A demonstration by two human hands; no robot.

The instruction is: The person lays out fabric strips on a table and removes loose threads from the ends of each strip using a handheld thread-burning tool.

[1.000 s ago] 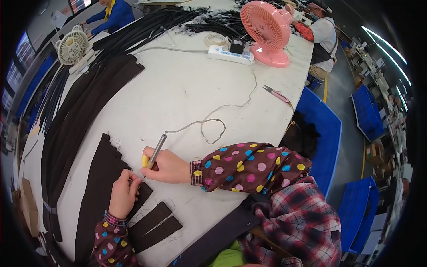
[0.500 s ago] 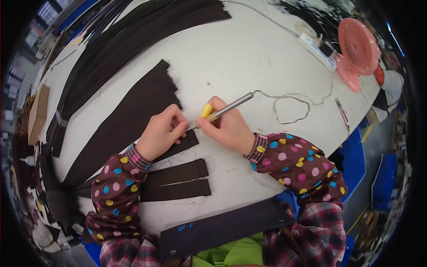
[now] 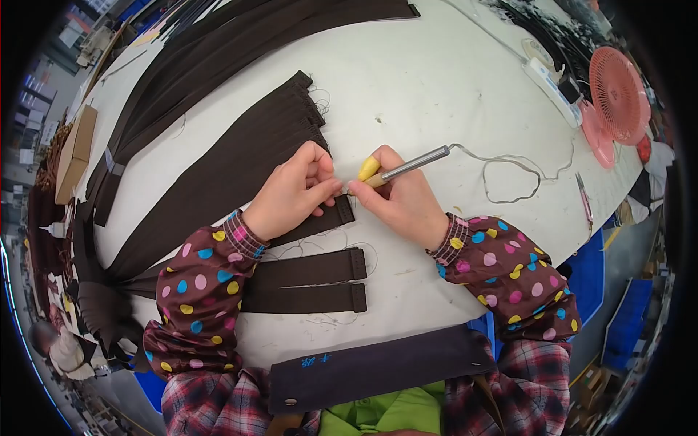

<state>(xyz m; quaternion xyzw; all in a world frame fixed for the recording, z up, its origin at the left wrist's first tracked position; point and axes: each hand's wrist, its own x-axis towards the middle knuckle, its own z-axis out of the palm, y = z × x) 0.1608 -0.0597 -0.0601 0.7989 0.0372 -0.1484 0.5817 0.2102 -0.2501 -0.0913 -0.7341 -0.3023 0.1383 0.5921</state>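
Observation:
My right hand [image 3: 407,207] grips a corded soldering-iron-type pen [image 3: 416,164] with a metal barrel and a tan front part. A yellow finger cover [image 3: 369,168] is on one of its fingers. The pen's tip points left, close to the fingertips of my left hand [image 3: 291,192]. Those fingers are pinched together; what lies between them is too small to make out. Beneath the left hand, the end of a dark brown fabric strip [image 3: 345,211] shows. Two more strip ends [image 3: 313,267] lie nearer to me, with loose threads around them.
A pleated fan of brown strips [image 3: 240,160] spreads beyond my left hand, and a long bundle [image 3: 196,87] lies farther back. At the right are a pink fan [image 3: 618,98], a white power strip [image 3: 550,89] and small snips [image 3: 584,198]. The pen's cord [image 3: 512,201] loops on the white table [image 3: 436,80].
The view has shifted, so the table things appear farther right. Both hands stay close together at the strip end, the right still holding the pen.

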